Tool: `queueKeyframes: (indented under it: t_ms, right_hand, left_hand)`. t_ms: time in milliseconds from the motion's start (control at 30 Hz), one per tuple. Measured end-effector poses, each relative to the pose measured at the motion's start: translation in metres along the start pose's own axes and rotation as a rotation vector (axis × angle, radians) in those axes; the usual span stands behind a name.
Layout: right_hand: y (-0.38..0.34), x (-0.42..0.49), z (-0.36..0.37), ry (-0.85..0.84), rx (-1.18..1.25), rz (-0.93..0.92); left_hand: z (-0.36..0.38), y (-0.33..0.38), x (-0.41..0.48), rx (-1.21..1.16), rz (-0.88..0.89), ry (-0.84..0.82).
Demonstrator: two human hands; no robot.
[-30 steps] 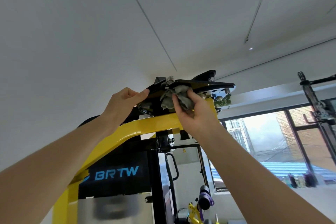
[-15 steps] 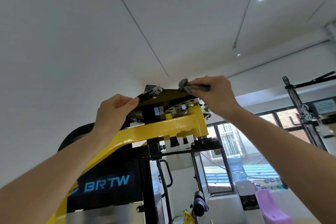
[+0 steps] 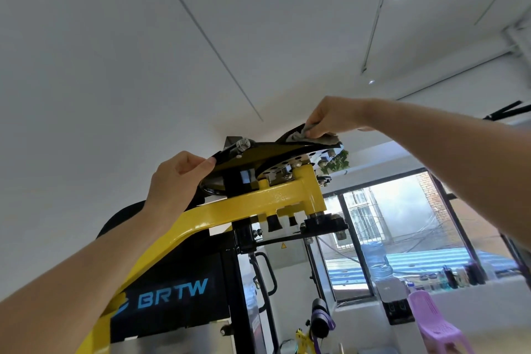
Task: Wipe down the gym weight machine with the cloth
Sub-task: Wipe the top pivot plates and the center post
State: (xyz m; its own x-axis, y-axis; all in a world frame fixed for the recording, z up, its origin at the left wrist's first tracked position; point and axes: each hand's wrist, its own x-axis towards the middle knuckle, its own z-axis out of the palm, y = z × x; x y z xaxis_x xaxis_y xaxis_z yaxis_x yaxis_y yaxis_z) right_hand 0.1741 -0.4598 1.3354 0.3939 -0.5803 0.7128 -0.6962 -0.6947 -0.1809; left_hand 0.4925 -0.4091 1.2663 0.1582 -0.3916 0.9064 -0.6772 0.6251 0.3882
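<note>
right hand, cloth apparently shifted rightward

Cloth: dull grey-brown, no print, pinched in right hand on top of weight machine. Machine frame glossy yellow; top plate black; disc beneath chrome w/ dark holes round its rim; panel black w/ "BRTW" lettering in light blue. Lower cover brushed silver. Ceiling plain white w/ thin grey lines. Chair at bottom right lilac-pink. Water jug pale blue. Roof outside striped blue & white; wall beyond is red-brown brick. Leaves near disc green.
</note>
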Motion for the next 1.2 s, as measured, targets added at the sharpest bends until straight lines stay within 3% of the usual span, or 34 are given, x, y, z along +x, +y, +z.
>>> queueKeyframes:
  t_ms: [167,633,800,1000,1200]
  right_hand:
    - [0.010,0.005,-0.007,-0.036,-0.056,0.143]
    - [-0.095,0.029,0.024,-0.145,0.499,-0.129]
    - [-0.122,0.043,0.045,-0.146,0.430,-0.188]
    - [-0.119,0.047,0.045,-0.129,0.178,-0.142]
    - [-0.128,0.047,0.051,-0.194,0.144,-0.088]
  left_hand:
    - [-0.003,0.005,0.001,0.039,-0.003,-0.029]
    - [-0.031,0.018,0.024,0.021,0.016,-0.171]
    - [-0.038,0.041,0.040,-0.213,0.134,-0.328]
    - [-0.034,0.011,0.056,-0.037,0.211,-0.467]
    - [-0.040,-0.021,0.087,0.047,0.178,-0.491]
